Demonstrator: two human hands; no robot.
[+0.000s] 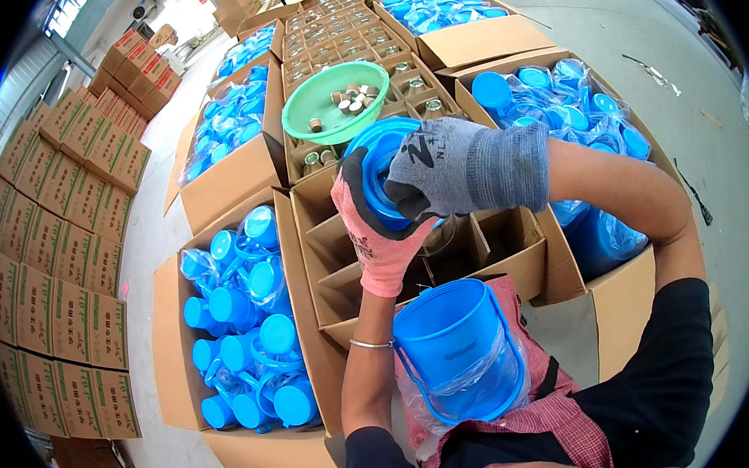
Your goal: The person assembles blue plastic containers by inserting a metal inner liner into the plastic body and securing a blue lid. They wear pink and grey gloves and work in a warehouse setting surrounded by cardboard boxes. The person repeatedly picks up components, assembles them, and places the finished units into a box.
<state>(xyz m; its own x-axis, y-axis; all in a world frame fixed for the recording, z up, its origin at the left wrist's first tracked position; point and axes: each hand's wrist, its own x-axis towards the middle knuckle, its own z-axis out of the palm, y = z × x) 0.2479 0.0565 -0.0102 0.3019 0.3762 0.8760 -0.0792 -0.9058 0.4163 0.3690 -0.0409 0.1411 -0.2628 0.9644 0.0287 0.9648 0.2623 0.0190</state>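
In front of me, above a divided carton (326, 276), both gloved hands hold a round blue plastic lid-like part (377, 139) with stepped rims. My left hand (375, 242), in a pink and black glove, grips its lower left edge. My right hand (447, 165), in a grey-blue glove, curls its fingers over the part's right side and hides some of it. Below the hands, a glass vessel (439, 234) shows partly in a carton cell. An open blue plastic bucket-shaped container (449, 332), with clear film around its lower part, rests on my lap.
A green bowl (333, 125) with small cork-coloured pieces sits on the divided carton. Open boxes of blue containers stand left (171, 349) and right (555, 249), and more lie farther off. Stacked cartons (52, 297) line the left side.
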